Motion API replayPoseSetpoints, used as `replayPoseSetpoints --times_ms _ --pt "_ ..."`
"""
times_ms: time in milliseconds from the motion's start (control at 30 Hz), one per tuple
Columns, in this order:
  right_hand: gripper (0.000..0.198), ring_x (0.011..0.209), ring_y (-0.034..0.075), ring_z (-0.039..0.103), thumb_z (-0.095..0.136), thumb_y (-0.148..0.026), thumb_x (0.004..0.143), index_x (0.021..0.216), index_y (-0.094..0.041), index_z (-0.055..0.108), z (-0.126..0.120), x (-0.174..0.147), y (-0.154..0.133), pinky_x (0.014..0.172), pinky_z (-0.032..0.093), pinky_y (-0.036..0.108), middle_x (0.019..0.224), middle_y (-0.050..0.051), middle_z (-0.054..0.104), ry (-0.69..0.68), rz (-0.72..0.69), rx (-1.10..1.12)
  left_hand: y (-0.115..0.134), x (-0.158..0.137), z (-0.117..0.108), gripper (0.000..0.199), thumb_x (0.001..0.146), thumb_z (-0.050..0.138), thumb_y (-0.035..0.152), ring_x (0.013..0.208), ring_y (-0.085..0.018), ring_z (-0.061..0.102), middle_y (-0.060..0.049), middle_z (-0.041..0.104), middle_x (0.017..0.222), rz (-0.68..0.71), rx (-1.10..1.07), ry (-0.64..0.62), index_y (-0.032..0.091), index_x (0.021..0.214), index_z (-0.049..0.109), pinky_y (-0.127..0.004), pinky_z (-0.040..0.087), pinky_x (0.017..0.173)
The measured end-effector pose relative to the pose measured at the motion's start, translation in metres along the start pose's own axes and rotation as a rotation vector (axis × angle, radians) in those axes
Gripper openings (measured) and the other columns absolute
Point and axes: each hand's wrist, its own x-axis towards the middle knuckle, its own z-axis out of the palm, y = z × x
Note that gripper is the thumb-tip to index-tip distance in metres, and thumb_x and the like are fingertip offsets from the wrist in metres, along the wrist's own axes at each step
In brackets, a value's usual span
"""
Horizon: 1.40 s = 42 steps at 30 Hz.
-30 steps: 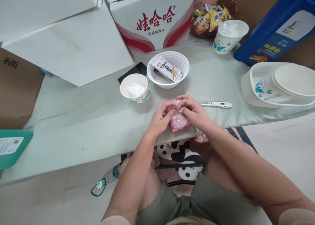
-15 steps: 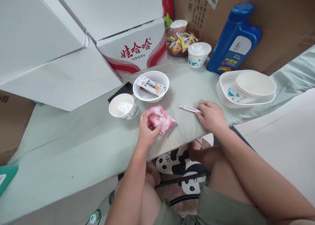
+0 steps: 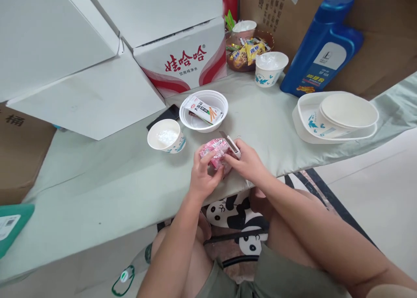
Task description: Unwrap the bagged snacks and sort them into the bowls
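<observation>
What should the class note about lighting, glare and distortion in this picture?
In the head view, soft, diffuse light with a faint shadow beside the white bowl; in the head view, small bright glints on the pink packet; in the head view, the blue bottle leans outward, perhaps from wide-angle stretch or camera tilt.

Knife (image 3: 233, 146) partly hidden by right grip (image 3: 249, 160); packet (image 3: 216, 147) partly by left grip (image 3: 203, 173); green container (image 3: 20, 224) cut at left edge.
</observation>
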Motion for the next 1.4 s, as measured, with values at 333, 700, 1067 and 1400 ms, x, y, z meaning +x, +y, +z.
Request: replayPoseSetpoints --times_ms 333,700,1067,1400 --pt "0.023 0.072 0.016 0.055 0.044 -0.039 0.092 0.090 -0.022 0.059 -0.010 -0.013 0.001 0.067 0.042 0.030 0.079 0.000 0.060 -0.038 -0.017 0.091 -0.001 0.004 -0.003 0.036 0.088 0.067 0.031 0.124 -0.027 0.058 -0.012 0.050 0.133 -0.098 0.077 0.061 0.026 0.124 0.065 -0.044 0.050 0.106" --pt "0.035 0.053 0.013 0.040 0.039 -0.044 0.094 0.067 -0.023 0.048 -0.004 -0.015 -0.005 0.053 0.031 0.027 0.056 -0.004 0.044 -0.248 -0.032 -0.001 -0.004 0.001 0.000 0.033 0.084 0.072 0.038 0.108 -0.023 0.064 -0.011 0.051 0.128 -0.211 -0.033 0.247 0.024 0.113 0.066 -0.036 0.059 0.086" --pt "0.030 0.069 0.019 0.059 0.046 -0.038 0.090 0.089 -0.022 0.071 -0.033 -0.015 0.009 0.063 0.043 0.031 0.078 0.002 0.069 -0.310 -0.071 -0.220 0.005 0.005 -0.006 0.046 0.081 0.076 0.046 0.104 -0.016 0.063 -0.008 0.046 0.128 -0.409 -0.238 0.480 0.024 0.117 0.057 -0.029 0.058 0.088" --pt "0.035 0.094 0.031 0.061 0.049 -0.031 0.089 0.109 -0.018 0.075 -0.065 0.008 0.038 0.079 0.045 0.044 0.103 0.015 0.067 0.289 -0.036 -0.745 0.022 -0.012 0.015 0.057 0.089 0.066 0.037 0.118 -0.026 0.061 -0.014 0.055 0.130 -0.502 -0.065 0.122 0.026 0.140 0.043 -0.044 0.052 0.100"
